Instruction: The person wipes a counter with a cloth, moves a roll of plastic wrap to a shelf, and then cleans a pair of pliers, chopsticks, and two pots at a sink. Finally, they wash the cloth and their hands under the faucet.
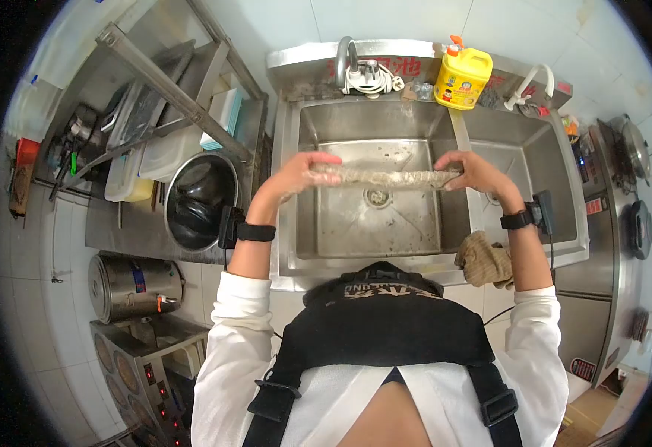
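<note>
A light beige cloth [389, 177], drawn out into a long narrow strip, hangs level over the left basin of the steel double sink [287, 216]. Its left end sits between the thumb and fingers of my left hand [304, 173]. The other end is pinched in my right hand [481, 176], near the divider between the basins. Below my right forearm, a crumpled brown cloth [482, 259] drapes over the sink's front rim.
A faucet [347, 63] with a coiled white hose [374, 80], a yellow jug [462, 78] and a white tap [532, 86] line the sink's back. To the left, a steel bowl [203, 201] holds something black beside a metal rack [169, 89]. A steel counter [609, 223] stands right.
</note>
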A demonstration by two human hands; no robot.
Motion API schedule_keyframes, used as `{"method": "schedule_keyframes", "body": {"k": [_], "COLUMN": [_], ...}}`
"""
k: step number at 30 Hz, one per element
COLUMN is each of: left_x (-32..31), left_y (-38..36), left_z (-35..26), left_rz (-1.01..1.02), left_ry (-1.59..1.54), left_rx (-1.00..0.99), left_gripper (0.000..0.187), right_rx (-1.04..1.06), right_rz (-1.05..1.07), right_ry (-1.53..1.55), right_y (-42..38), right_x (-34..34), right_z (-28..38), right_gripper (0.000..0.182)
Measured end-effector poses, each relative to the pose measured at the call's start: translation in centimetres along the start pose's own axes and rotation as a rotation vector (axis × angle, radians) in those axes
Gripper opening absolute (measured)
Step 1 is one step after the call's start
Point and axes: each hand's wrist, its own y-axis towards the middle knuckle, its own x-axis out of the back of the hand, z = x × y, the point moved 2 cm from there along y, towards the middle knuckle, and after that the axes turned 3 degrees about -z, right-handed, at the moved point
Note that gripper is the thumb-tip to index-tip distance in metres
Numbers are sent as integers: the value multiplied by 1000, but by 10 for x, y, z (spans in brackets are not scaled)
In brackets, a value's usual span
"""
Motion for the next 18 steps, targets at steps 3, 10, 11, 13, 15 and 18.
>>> {"method": "schedule_keyframes", "body": {"k": [3,10,11,13,15,18], "left_x": [-5,-46,-52,-63,-76,-91], "left_y": [11,24,29,39,42,43], "left_z": [21,20,20,19,18,14], "left_rz": [159,-102,-98,-338,-457,-376], "left_ry": [114,-733,-729,-695,-705,-792], "left_rx": [188,-55,-59,-55,-22,-63], "left_gripper": [40,17,17,30,29,25], "right_rx": [-160,-25,-21,-3,54,81], "right_rz": [-96,-503,-509,-376,-208,-138], "right_ry": [95,939,939,789,540,429], "right_y": [7,13,16,21,28,34], "right_x": [4,-31,-37,-46,-53,-63], "right_z": [-22,-23,-12,6,10,8], "right_gripper": [19,23,23,26,26,23]}}
